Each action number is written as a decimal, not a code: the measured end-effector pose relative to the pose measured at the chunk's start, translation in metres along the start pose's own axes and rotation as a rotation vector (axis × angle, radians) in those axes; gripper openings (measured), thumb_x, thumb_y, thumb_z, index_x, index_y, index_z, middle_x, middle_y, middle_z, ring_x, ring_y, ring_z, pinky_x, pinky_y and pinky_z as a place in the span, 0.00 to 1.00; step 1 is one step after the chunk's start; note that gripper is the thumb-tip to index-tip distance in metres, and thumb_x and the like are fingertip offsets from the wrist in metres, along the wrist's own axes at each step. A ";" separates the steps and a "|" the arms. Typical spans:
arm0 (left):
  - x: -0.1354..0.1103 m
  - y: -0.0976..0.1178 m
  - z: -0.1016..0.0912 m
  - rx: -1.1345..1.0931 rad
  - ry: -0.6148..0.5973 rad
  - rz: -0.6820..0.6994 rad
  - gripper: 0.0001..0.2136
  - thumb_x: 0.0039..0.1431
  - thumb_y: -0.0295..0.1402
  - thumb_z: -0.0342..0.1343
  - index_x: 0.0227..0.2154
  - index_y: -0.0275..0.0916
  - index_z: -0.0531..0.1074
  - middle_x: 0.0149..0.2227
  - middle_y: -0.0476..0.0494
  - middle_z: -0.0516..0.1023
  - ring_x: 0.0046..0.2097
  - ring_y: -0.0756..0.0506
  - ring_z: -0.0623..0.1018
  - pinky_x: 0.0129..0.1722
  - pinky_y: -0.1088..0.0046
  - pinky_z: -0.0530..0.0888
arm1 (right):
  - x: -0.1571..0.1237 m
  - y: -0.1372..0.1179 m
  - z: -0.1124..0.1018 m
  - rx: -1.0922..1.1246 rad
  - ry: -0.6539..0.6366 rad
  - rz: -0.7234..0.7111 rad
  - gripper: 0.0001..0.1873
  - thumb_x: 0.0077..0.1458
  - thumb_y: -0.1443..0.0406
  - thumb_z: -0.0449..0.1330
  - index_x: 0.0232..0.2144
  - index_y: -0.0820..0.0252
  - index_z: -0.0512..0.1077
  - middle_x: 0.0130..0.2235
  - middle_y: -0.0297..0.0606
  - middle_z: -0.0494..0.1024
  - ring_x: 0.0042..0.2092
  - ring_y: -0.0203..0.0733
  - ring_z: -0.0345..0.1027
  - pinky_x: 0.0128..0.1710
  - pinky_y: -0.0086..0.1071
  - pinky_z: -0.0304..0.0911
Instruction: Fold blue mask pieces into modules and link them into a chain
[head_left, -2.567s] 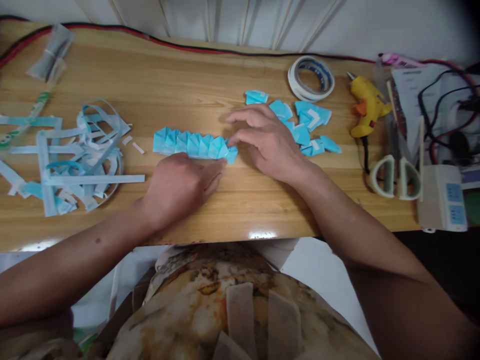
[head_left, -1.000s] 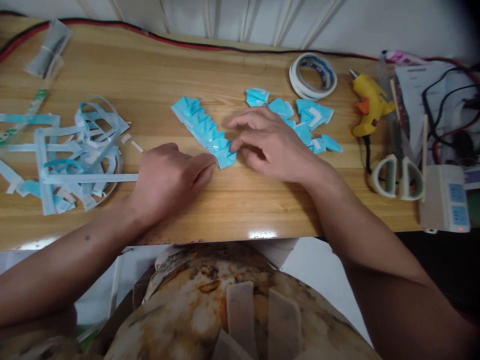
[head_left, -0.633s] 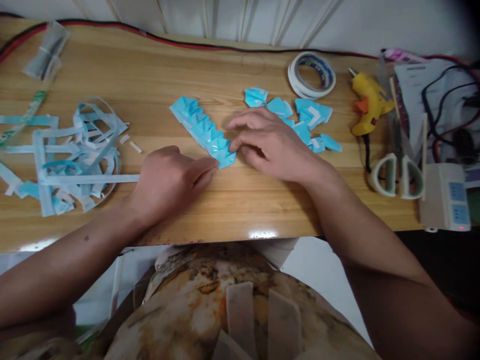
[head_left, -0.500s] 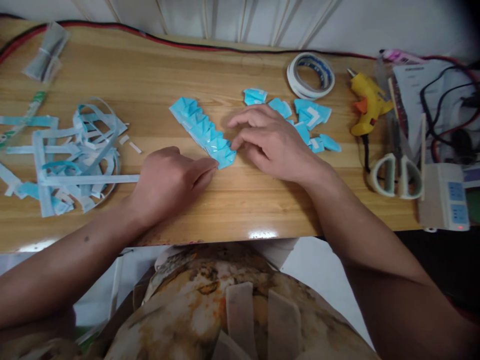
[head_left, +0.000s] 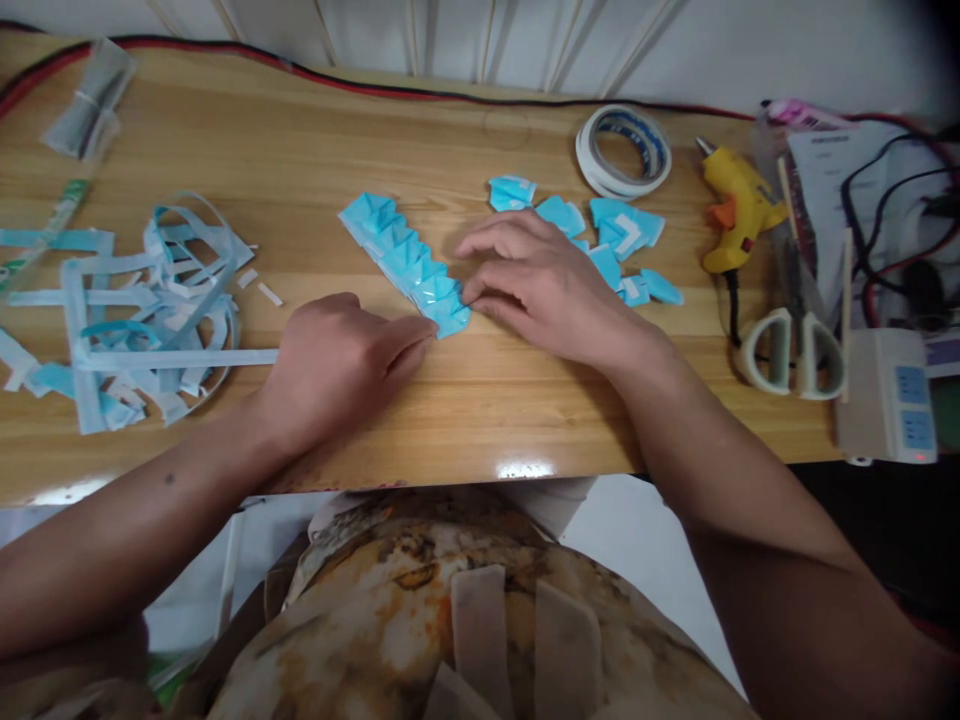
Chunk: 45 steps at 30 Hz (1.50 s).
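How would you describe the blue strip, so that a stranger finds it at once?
On the wooden table, look where the left hand and the right hand come close together. The strip starts between them and slants away to the left. Unlike the loose blue pieces beside the right hand, it is one long band with a row of raised folds.

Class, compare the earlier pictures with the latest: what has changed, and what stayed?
The folded blue strip has swung from crosswise to slanting, its left end now farther back. The left hand shifted slightly left. The right hand stayed by the strip's right end; tape roll and glue gun stayed.
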<state>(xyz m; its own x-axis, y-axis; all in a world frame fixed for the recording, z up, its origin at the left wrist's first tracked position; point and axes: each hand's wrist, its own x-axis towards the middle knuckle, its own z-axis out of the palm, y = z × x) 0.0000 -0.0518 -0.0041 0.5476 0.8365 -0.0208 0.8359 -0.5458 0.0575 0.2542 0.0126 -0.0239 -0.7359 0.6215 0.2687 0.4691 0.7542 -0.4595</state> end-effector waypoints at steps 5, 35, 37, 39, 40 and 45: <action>-0.001 -0.001 0.003 -0.013 0.066 0.013 0.21 0.71 0.39 0.44 0.38 0.46 0.84 0.23 0.41 0.77 0.27 0.40 0.72 0.30 0.64 0.59 | 0.003 -0.004 0.001 -0.065 -0.003 -0.001 0.09 0.70 0.64 0.58 0.39 0.54 0.79 0.55 0.38 0.81 0.62 0.53 0.69 0.65 0.56 0.62; -0.001 -0.002 0.000 -0.138 0.026 -0.032 0.18 0.71 0.41 0.45 0.37 0.46 0.82 0.23 0.43 0.74 0.28 0.40 0.74 0.32 0.63 0.64 | 0.005 -0.008 0.009 -0.017 0.008 0.019 0.19 0.63 0.74 0.51 0.44 0.52 0.79 0.60 0.36 0.78 0.67 0.51 0.66 0.68 0.56 0.60; 0.000 -0.001 0.000 -0.116 0.023 -0.033 0.19 0.70 0.40 0.45 0.36 0.46 0.82 0.23 0.42 0.75 0.28 0.40 0.74 0.32 0.63 0.64 | 0.005 -0.008 0.007 -0.009 0.011 0.037 0.18 0.64 0.74 0.51 0.43 0.52 0.78 0.61 0.37 0.78 0.67 0.51 0.66 0.69 0.55 0.59; 0.000 -0.001 0.000 -0.103 0.027 -0.032 0.19 0.70 0.40 0.45 0.38 0.47 0.83 0.23 0.42 0.75 0.28 0.39 0.74 0.32 0.63 0.64 | 0.005 -0.006 0.004 0.005 0.037 0.057 0.18 0.65 0.73 0.51 0.43 0.52 0.78 0.60 0.37 0.78 0.66 0.51 0.67 0.69 0.55 0.59; 0.000 0.000 0.000 -0.102 0.030 -0.030 0.19 0.70 0.40 0.45 0.39 0.47 0.83 0.23 0.43 0.75 0.28 0.39 0.74 0.32 0.63 0.64 | 0.004 -0.006 0.002 0.007 0.055 0.066 0.18 0.65 0.73 0.51 0.43 0.52 0.78 0.60 0.37 0.78 0.65 0.51 0.67 0.68 0.56 0.59; -0.001 0.000 0.002 -0.079 0.047 -0.024 0.19 0.71 0.40 0.45 0.42 0.48 0.84 0.23 0.43 0.76 0.28 0.39 0.74 0.31 0.64 0.63 | 0.004 -0.007 -0.001 0.008 0.074 0.049 0.18 0.65 0.73 0.49 0.38 0.53 0.78 0.57 0.35 0.79 0.62 0.50 0.69 0.68 0.58 0.60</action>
<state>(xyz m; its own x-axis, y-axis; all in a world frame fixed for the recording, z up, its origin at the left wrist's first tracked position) -0.0006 -0.0525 -0.0064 0.5232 0.8519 0.0234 0.8425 -0.5212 0.1363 0.2488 0.0097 -0.0187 -0.6740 0.6715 0.3079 0.4993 0.7213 -0.4801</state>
